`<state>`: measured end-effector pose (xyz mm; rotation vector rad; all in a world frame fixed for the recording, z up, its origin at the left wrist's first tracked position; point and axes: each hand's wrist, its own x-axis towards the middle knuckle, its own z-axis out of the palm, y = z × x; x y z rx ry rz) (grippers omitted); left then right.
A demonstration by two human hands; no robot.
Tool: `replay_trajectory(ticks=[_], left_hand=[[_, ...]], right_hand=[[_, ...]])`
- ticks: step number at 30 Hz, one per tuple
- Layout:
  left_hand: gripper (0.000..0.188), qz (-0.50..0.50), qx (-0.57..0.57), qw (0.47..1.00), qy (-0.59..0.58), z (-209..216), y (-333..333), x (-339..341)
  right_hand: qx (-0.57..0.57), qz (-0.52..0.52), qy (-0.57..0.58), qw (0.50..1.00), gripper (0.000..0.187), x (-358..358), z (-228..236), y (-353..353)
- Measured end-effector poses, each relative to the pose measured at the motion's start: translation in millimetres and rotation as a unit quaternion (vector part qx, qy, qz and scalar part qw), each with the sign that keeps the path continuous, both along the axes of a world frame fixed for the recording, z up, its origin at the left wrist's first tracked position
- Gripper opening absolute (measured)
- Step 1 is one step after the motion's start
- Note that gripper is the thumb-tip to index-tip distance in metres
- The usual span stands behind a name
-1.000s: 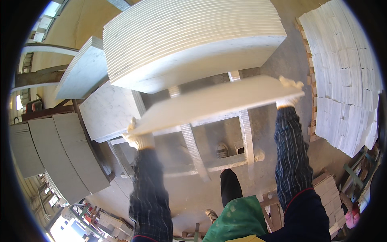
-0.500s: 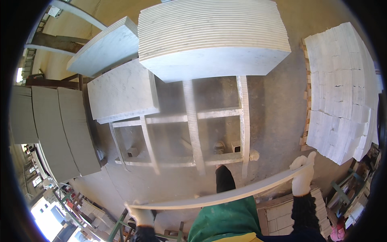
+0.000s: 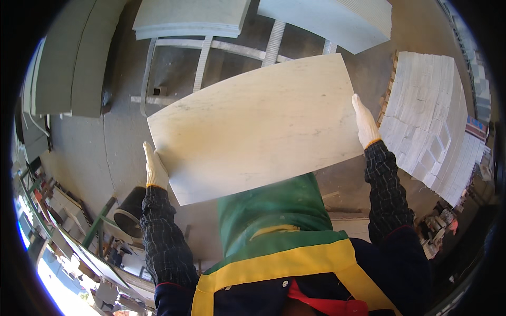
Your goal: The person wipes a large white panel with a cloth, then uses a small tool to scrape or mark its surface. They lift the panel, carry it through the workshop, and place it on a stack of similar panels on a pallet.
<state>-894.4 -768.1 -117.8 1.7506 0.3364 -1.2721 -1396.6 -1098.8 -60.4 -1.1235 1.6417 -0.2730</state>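
A pale, faintly veined stone slab (image 3: 253, 131) lies broad face up in front of my green apron, tilted so its right end is farther away. My left hand (image 3: 155, 166), in a white glove, presses on the slab's left short edge. At the opposite short edge is my gloved right hand (image 3: 365, 122), fingers straight along the side. The slab is held between the two palms; what the fingers do underneath is hidden.
Beyond the slab stands a metal frame (image 3: 201, 66) bearing a slab stack (image 3: 192, 16) and a larger stack (image 3: 332, 21). White tiles (image 3: 421, 110) are piled on a pallet at right. Tall grey panels (image 3: 79, 58) stand at left, and a black bin (image 3: 132, 210) is near my left forearm.
The slab has gone from edge-on and low to broad face up, higher in view. Both hands moved with it, keeping its ends. My view has shifted, so the frame appears farther up.
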Motion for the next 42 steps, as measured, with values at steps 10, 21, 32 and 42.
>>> replay_trajectory(ticks=[10, 21, 32, 42], left_hand=[[0.103, 0.264, -0.136, 0.954, 0.035, 42.3, 293.9, 1.2], [0.09, 0.555, -0.121, 0.822, -0.044, 61.5, 468.1, -135.7], [0.077, 0.651, -0.097, 0.721, -0.214, 94.5, 473.6, -44.6], [0.062, 0.62, 0.071, 0.723, -0.297, 153.3, 492.2, 74.3]], right_hand=[[-0.01, 0.28, 0.017, 0.96, 0.084, 233.7, 103.8, 92.0], [-0.076, 0.561, 0.011, 0.824, 0.085, 466.3, 89.0, 193.3], [-0.055, 0.558, -0.124, 0.819, 0.076, 660.6, 72.5, 252.6], [0.088, 0.557, -0.272, 0.78, 0.058, 849.9, 62.8, 307.9]])
